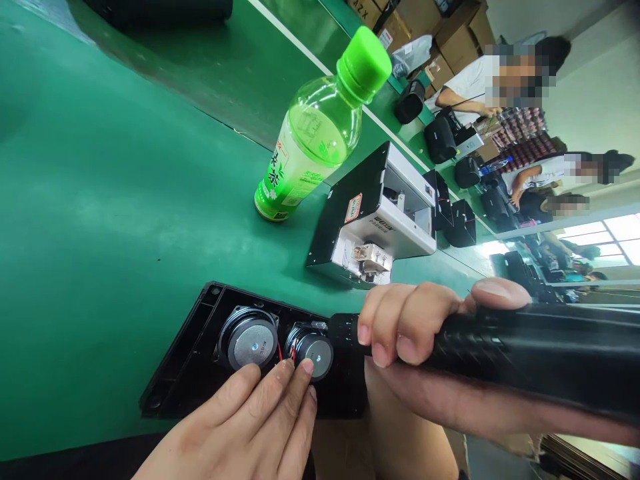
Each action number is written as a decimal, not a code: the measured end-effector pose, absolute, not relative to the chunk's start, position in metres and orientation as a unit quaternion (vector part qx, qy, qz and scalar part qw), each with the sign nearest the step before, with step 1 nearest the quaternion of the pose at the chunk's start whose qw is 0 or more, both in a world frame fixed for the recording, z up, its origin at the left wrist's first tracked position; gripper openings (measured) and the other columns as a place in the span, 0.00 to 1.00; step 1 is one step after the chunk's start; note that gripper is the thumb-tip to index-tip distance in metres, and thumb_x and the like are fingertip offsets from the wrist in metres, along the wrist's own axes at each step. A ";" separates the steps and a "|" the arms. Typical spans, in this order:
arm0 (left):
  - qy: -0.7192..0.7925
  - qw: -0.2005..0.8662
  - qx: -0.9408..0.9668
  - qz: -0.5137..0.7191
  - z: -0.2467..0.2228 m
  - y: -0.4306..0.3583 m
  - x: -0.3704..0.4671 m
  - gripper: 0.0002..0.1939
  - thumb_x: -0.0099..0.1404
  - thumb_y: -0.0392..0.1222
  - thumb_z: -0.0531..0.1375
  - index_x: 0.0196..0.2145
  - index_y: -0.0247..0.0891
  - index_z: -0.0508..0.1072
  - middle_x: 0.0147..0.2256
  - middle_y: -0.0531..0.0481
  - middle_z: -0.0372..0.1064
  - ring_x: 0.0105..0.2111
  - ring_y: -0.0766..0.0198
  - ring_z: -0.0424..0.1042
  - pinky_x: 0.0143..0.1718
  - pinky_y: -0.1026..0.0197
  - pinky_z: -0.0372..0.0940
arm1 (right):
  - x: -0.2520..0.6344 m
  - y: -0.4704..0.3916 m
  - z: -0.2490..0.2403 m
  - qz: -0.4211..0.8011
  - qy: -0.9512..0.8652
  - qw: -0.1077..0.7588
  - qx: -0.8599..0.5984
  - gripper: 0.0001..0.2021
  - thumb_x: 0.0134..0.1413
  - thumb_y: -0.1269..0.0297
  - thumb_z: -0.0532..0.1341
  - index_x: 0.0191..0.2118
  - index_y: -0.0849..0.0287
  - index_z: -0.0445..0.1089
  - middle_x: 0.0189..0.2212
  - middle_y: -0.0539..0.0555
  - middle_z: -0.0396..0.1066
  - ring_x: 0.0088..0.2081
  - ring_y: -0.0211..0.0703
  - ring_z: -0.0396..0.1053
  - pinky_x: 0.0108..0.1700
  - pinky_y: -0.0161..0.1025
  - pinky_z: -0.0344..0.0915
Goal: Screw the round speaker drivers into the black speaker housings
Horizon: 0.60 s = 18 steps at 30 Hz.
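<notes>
A black plastic panel [193, 363] lies on the green table with two round speaker drivers set into it. My left hand [260, 413] reaches over from below, fingers stretched out, its fingertips resting on the edge of the smaller speaker [319, 359]; its thumb is hidden. The larger speaker [254, 343] sits just left of those fingers, with thin red wires [281, 351] between the two. My right hand [415, 320] is wrapped around a black electric screwdriver [535, 353]. The driver's nose points at the panel, beside the smaller speaker; its bit cannot be made out.
A green tea bottle [310, 143] and a silver-and-black bench machine [370, 220] stand on the table [125, 200] beyond the panel. Several people work in the background at the right, among black speaker boxes [441, 139]. Cardboard boxes [460, 40] are stacked behind.
</notes>
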<state>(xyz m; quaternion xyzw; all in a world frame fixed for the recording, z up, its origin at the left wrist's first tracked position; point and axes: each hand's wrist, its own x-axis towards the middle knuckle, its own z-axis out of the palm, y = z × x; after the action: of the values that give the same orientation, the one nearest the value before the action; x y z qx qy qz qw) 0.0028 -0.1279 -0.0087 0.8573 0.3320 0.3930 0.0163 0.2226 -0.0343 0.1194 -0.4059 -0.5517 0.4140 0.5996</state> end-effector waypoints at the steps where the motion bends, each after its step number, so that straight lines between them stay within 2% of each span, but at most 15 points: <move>1: 0.333 0.016 0.857 0.393 -0.009 -0.130 0.002 0.23 0.93 0.34 0.54 0.60 0.41 0.91 0.63 0.45 0.92 0.66 0.52 0.81 0.70 0.48 0.68 | 0.225 -0.034 0.119 0.417 -0.557 0.593 -0.405 0.19 0.82 0.31 0.74 0.57 0.35 0.95 0.24 0.45 0.78 0.19 0.46 0.72 0.27 0.48 0.80; 4: 0.333 0.031 0.859 0.387 -0.013 -0.135 0.002 0.19 0.92 0.42 0.61 0.67 0.40 0.90 0.68 0.42 0.91 0.69 0.50 0.84 0.78 0.46 0.70 | 0.223 -0.033 0.117 0.424 -0.560 0.589 -0.400 0.21 0.80 0.29 0.76 0.58 0.37 0.96 0.24 0.47 0.81 0.21 0.48 0.76 0.28 0.49 0.82; 7: 0.335 0.056 0.857 0.387 -0.017 -0.136 0.005 0.25 0.90 0.53 0.65 0.74 0.40 0.87 0.71 0.36 0.89 0.73 0.42 0.85 0.82 0.37 0.73 | 0.214 -0.031 0.114 0.399 -0.516 0.642 -0.402 0.26 0.79 0.24 0.73 0.53 0.38 0.96 0.21 0.45 0.77 0.17 0.45 0.71 0.23 0.47 0.78; 10: 0.337 0.065 0.855 0.389 -0.017 -0.134 0.006 0.27 0.90 0.56 0.65 0.74 0.39 0.86 0.72 0.34 0.88 0.75 0.39 0.84 0.83 0.34 0.75 | 0.207 -0.029 0.114 0.386 -0.512 0.647 -0.412 0.27 0.75 0.22 0.75 0.50 0.39 0.96 0.20 0.43 0.76 0.14 0.44 0.68 0.19 0.46 0.75; 14: 0.339 0.066 0.849 0.400 -0.016 -0.133 0.004 0.24 0.90 0.53 0.65 0.72 0.39 0.88 0.72 0.35 0.88 0.75 0.41 0.84 0.84 0.35 0.74 | 0.208 -0.023 0.116 0.416 -0.505 0.645 -0.393 0.28 0.73 0.23 0.77 0.49 0.43 0.96 0.21 0.45 0.79 0.16 0.43 0.73 0.22 0.44 0.78; 18: 0.346 0.060 0.828 0.438 -0.016 -0.136 0.005 0.21 0.91 0.40 0.59 0.69 0.36 0.89 0.71 0.38 0.89 0.73 0.48 0.85 0.90 0.42 0.64 | 0.216 -0.016 0.116 0.482 -0.493 0.623 -0.369 0.27 0.73 0.26 0.80 0.51 0.46 0.95 0.26 0.46 0.83 0.22 0.43 0.79 0.25 0.42 0.81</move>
<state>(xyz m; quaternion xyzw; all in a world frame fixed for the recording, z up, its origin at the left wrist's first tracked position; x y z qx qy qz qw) 0.0047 -0.1359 -0.0159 0.8278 0.3456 0.4378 0.0596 0.2156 -0.0161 0.1158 -0.3686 -0.4931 0.4821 0.6234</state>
